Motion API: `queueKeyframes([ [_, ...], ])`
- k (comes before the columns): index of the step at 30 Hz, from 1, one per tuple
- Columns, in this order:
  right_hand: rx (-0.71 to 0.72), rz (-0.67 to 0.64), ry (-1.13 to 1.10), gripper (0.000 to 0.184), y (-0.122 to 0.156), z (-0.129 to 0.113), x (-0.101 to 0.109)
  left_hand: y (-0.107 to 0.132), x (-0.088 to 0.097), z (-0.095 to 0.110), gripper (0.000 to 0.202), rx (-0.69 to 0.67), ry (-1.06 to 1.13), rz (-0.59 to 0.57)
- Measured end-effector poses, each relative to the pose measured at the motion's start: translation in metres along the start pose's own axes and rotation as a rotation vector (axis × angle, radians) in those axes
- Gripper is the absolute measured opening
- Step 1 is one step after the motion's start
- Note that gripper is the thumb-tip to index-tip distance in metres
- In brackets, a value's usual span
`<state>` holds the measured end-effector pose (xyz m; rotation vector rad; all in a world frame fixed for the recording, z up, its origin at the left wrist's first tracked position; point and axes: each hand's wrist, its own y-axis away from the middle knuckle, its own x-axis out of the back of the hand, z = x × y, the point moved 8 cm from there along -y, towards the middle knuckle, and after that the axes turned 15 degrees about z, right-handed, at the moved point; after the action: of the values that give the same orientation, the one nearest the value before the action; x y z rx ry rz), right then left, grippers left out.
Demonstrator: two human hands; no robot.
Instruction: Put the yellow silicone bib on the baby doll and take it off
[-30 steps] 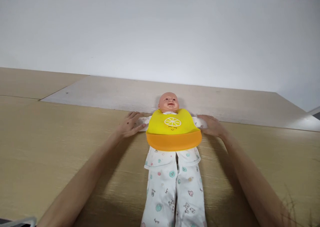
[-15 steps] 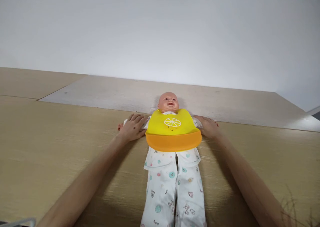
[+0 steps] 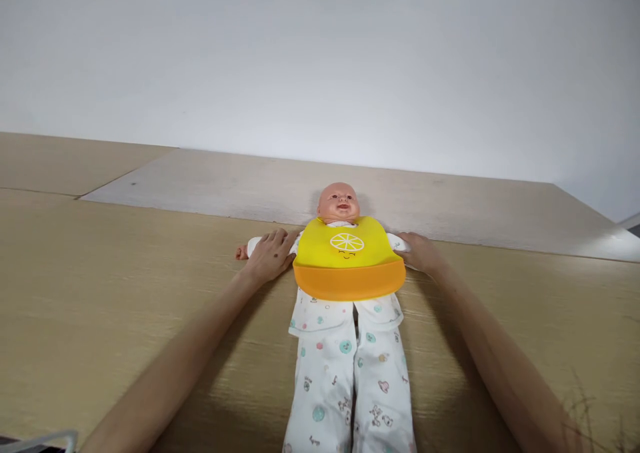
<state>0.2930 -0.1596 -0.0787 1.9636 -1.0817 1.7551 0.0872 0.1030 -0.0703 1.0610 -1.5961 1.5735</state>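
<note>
A baby doll (image 3: 339, 202) lies on its back in patterned white pyjamas (image 3: 325, 380), head at the far end and legs toward me. Over its chest is a yellow bib (image 3: 347, 230) printed with a citrus slice and a small smiling face; its orange pocket (image 3: 350, 282) hangs at the lower edge. My left hand (image 3: 274, 254) is closed over the doll's sleeved arm on the left, and the doll's hand (image 3: 241, 252) pokes out beyond it. On the other side my right hand (image 3: 421, 253) grips the other arm near the bib's edge; its fingertips are partly hidden.
The doll rests on a wood-grain tabletop (image 3: 125, 306) with a paler strip (image 3: 240, 180) behind its head. A white panel (image 3: 320, 73) rises at the back. A pale curved object (image 3: 65, 436) shows at the bottom left corner.
My left hand has shifted slightly along the sleeve toward the doll's body. My right hand has moved a little outward, and the doll's hand beyond it is now hidden.
</note>
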Motion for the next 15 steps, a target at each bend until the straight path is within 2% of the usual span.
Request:
queueKeyframes([
  [6, 0.047, 0.030, 0.016, 0.048, 0.0002, 0.0026, -0.0019, 0.0002, -0.0025, -0.0010, 0.043, 0.085, -0.086, 0.051],
  [15, 0.018, 0.035, 0.039, 0.045, 0.0020, 0.0017, -0.0020, -0.0065, -0.0012, -0.0032, 0.035, 0.174, -0.132, 0.076],
])
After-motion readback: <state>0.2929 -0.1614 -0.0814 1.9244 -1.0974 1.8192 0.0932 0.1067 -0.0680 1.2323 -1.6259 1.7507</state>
